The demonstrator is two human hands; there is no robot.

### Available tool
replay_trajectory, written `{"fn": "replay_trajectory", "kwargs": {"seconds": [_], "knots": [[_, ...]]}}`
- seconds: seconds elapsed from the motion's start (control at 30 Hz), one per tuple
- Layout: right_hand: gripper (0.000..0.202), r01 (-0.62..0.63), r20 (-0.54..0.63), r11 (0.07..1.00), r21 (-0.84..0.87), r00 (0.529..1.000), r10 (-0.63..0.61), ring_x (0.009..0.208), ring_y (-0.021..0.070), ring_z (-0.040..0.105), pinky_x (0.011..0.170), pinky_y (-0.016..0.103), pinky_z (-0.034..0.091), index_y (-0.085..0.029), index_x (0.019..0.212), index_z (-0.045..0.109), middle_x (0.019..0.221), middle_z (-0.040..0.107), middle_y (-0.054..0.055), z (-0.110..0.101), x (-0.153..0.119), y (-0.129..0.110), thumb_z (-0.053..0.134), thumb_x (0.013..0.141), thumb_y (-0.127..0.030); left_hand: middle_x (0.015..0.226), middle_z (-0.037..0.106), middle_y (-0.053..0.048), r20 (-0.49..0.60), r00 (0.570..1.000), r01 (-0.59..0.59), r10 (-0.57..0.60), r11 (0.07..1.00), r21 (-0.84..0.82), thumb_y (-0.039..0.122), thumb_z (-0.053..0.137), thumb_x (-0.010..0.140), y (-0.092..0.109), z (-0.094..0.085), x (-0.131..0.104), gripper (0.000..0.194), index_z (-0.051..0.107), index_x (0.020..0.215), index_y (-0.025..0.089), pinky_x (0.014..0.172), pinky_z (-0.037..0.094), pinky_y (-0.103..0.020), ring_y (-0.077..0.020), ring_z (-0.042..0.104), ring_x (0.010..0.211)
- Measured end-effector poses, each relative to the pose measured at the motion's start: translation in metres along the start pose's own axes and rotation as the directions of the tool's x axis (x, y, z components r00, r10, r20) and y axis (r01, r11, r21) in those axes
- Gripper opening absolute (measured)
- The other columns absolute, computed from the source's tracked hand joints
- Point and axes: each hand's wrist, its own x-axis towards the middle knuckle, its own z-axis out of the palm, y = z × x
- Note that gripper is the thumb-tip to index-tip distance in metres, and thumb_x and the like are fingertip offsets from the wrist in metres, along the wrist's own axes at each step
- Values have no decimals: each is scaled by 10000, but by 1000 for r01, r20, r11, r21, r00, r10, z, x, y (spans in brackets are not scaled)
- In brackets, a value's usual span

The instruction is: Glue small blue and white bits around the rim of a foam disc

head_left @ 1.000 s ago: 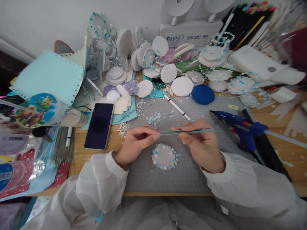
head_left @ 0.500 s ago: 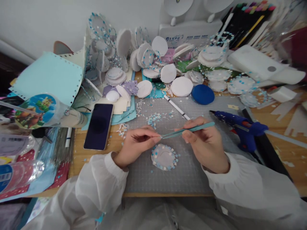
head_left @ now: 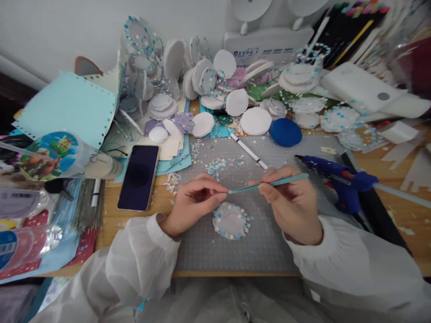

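Note:
Teal tweezers point(head_left: 279, 181) are gripped in my right hand point(head_left: 292, 202), their tips pointing left. At those tips sits a tiny pale piece point(head_left: 230, 192), too small to make out. My left hand point(head_left: 198, 197) is closed in a pinch, thumb and forefinger right beside the tweezer tips. Whether the fingers themselves hold anything is hidden. Just below the tips, a white disc point(head_left: 229, 220) edged with small blue and white bits lies flat on the grey cutting mat point(head_left: 235, 258).
Tiny blue and white scraps point(head_left: 217, 166) are scattered beyond my hands, near a white pen point(head_left: 249, 151). A blue glue gun point(head_left: 340, 177) lies at right, a phone point(head_left: 138, 177) at left. Behind stand a blue round lid point(head_left: 285, 132) and many white discs point(head_left: 256, 121).
The tweezers and my right hand have shifted slightly right, and the tweezer arms look closer together. A pale speck now shows at the tips. My left hand is nearly still.

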Motion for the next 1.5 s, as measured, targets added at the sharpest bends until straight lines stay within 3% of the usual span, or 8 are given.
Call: {"fn": "replay_trajectory", "kwargs": {"seconds": [0.17,0.37,1.1,1.5], "knots": [[115,115,-25,991,-72,993,-117,773,179,672,669,327,569,-260,847,645,765,618,-5,3,-1,-4,696,790,-174,729,571,-24,-35,998,-43,47,993,111,223,729,741,2,1,-2,91,734,825,190,505,369,-211,-92,500,623],[168,150,7,985,-87,989,-150,744,162,659,648,298,544,-248,839,655,740,610,-7,5,0,-9,687,770,-99,712,599,-26,-22,996,-83,87,986,143,199,716,751,3,2,-2,69,735,814,179,487,361,-206,-78,491,574],[134,16,51,999,40,999,-18,732,140,646,730,313,608,-260,861,659,795,596,-3,1,-3,-2,695,790,-152,678,589,-26,46,999,-18,15,998,60,200,692,776,2,1,-2,53,729,794,165,520,385,-213,-96,521,615],[99,7,52,1000,9,999,-8,710,145,644,690,312,604,-255,832,655,767,607,2,1,-2,-3,703,785,-182,681,596,-31,55,998,-19,16,998,68,198,678,785,2,1,-3,74,734,817,163,522,390,-219,-99,525,613]]}}
